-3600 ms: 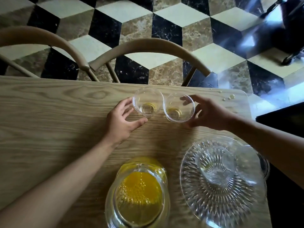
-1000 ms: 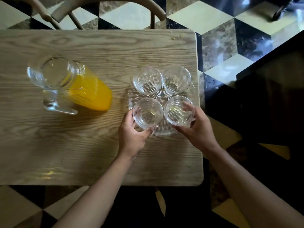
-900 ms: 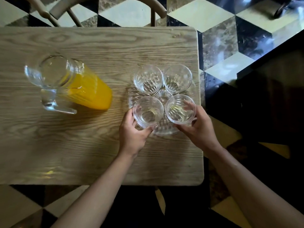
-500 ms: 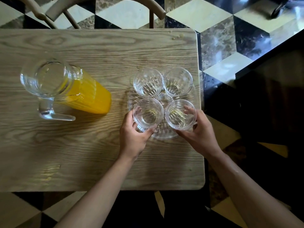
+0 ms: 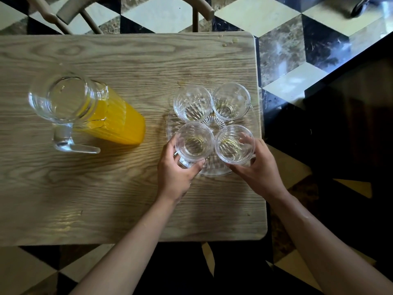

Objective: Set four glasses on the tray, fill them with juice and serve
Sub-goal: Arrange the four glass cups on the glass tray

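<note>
Chair backs (image 5: pixel 136 9) at 12 o'clock cropped by frame edge; tray (image 5: pixel 214 170) near rim partly behind hands (image 5: pixel 176 175).

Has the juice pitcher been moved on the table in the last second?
No. The juice pitcher stands at the same spot on the wooden table, left of the glass tray; only the head camera shifted.

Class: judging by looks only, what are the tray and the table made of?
Tray: clear glass or plastic, cut ribbed pattern; the tabletop shows through it. Table: wood or wood-look laminate, matte, with visible grain lines.
</note>
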Motion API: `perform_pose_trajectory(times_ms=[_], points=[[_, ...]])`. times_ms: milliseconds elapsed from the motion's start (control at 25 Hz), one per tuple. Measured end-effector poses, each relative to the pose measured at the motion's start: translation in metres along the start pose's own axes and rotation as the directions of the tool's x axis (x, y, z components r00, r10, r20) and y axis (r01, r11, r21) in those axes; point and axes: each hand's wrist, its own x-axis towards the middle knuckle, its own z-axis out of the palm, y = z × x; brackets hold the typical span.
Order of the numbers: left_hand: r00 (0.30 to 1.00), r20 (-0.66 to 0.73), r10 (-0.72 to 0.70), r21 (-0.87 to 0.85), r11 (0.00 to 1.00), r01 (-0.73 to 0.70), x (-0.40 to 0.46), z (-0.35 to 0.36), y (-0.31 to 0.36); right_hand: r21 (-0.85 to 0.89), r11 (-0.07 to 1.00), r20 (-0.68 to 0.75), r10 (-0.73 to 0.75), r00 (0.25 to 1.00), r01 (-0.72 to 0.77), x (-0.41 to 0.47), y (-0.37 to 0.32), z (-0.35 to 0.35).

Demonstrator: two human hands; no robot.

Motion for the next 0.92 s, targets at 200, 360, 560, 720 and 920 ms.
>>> perform_pose_trajectory(times_ms=[200, 360, 560, 720, 920], points=[[0.999, 0.020, 0.034, 0.000, 0.999, -0.034, -0.003, -0.001, 0.004, 0.043, 0.999, 0.061, 0.023, 0.998, -0.025, -0.001, 0.005, -0.007], [0.999, 0.020, 0.029, -0.136, 0.990, -0.026, -0.013, -0.021, 0.002, 0.072, 0.994, 0.011, 0.077, 0.997, -0.077, 0.011, 0.019, -0.031], [1.000, 0.014, 0.011, -0.411, 0.912, -0.004, 0.034, -0.047, 0.017, 0.187, 0.971, -0.015, 0.156, 0.988, -0.151, 0.066, 0.017, -0.045], [0.999, 0.032, 0.010, -0.499, 0.866, 0.007, 0.069, -0.029, 0.040, 0.203, 0.968, 0.021, 0.144, 0.989, -0.145, 0.103, 0.008, -0.027], [0.991, 0.135, -0.012, -0.479, 0.875, 0.076, 0.093, -0.008, 0.050, 0.149, 0.977, 0.066, 0.141, 0.988, -0.149, 0.122, 0.000, -0.019]])
